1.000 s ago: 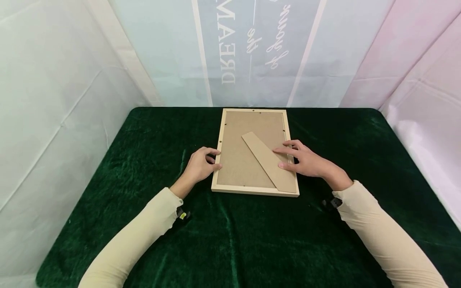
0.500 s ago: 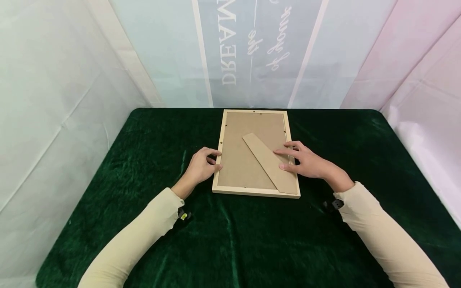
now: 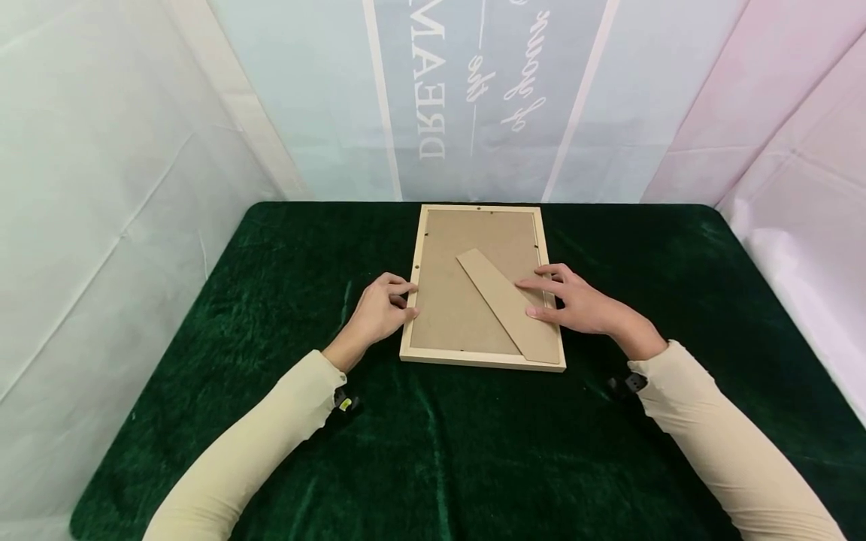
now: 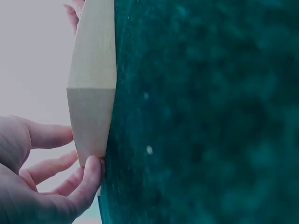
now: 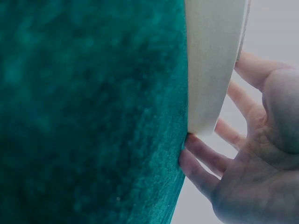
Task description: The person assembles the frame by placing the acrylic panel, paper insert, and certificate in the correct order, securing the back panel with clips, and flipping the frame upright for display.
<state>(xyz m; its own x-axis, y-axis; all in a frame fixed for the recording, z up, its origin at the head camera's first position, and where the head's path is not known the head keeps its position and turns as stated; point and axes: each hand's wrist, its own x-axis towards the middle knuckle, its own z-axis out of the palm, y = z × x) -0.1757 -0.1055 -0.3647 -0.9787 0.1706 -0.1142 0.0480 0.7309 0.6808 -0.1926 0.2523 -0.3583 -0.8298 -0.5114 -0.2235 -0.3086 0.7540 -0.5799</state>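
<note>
A picture frame (image 3: 478, 361) in pale wood lies back side up on the table in the head view. Across its brown backing board (image 3: 446, 300) slants a flat easel stand (image 3: 507, 308), its wide end at the near right corner. My left hand (image 3: 379, 306) rests at the left edge, thumb and forefinger on the rim; in the left wrist view other fingertips (image 4: 92, 169) touch the frame's side low by the cloth. My right hand (image 3: 575, 300) lies spread over the right edge, thumb on the stand. Its lower fingertips (image 5: 189, 161) reach the cloth beside the frame in the right wrist view.
A dark green velvet cloth (image 3: 501, 458) covers the table, with a crease running toward the front. Behind the table hangs a pale blue backdrop (image 3: 338, 98) with white lettering. White fabric (image 3: 101, 248) closes off the left side, and pale pink fabric (image 3: 805, 150) the right.
</note>
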